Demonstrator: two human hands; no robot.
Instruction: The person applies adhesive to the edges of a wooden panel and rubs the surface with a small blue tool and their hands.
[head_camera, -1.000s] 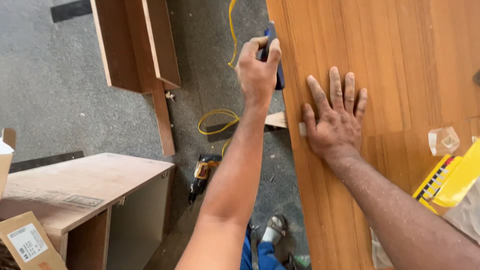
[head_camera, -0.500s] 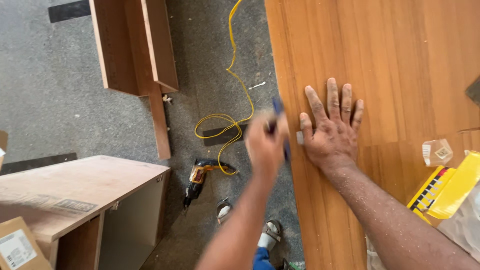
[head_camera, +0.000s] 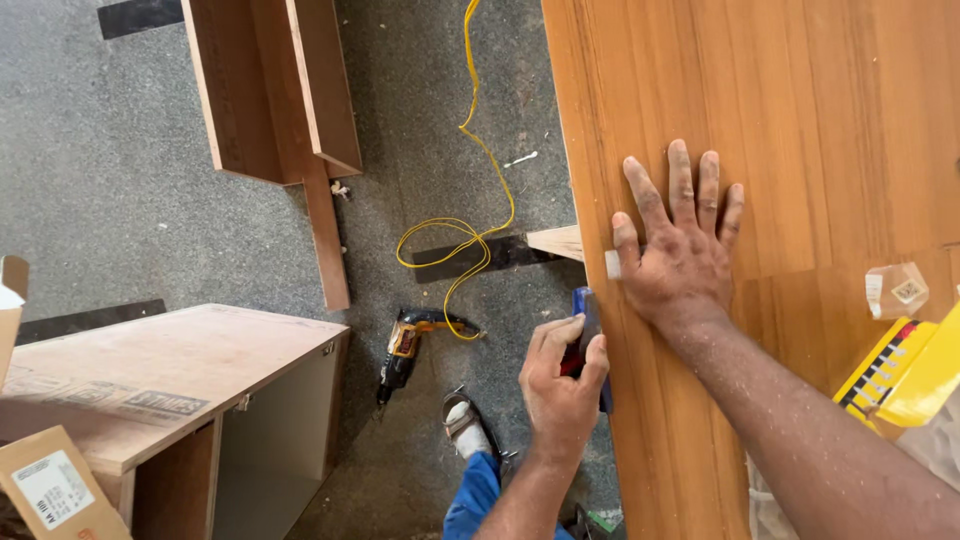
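- A wide wooden board (head_camera: 800, 120) is filling the right side of the view, its long left edge running down the frame above the grey floor (head_camera: 100, 180). It is looking stiff, smooth and probably heavy, so it is best steadied with a flat palm or taken by its edges.
- A plywood cabinet (head_camera: 150, 370) is standing at lower left, and an open wooden frame (head_camera: 270, 90) is lying on the floor at the top.
- The right hand (head_camera: 685, 255) is lying flat on the board near its left edge, fingers spread and pressing down.
- The left hand (head_camera: 560, 385) is curling around a small blue tool (head_camera: 587, 310), holding it against the board's left edge just below the right hand. The tool is looking small, rigid and light, and it is being held around its body; its exact kind is hard to tell.
- A yellow box (head_camera: 905, 375) is sitting on the board at the right edge of the view.
- A yellow cord (head_camera: 480, 140) is trailing across the floor to a power drill (head_camera: 405, 350) lying beside the cabinet.
- A small clear packet (head_camera: 897, 290) is resting on the board just above the yellow box.
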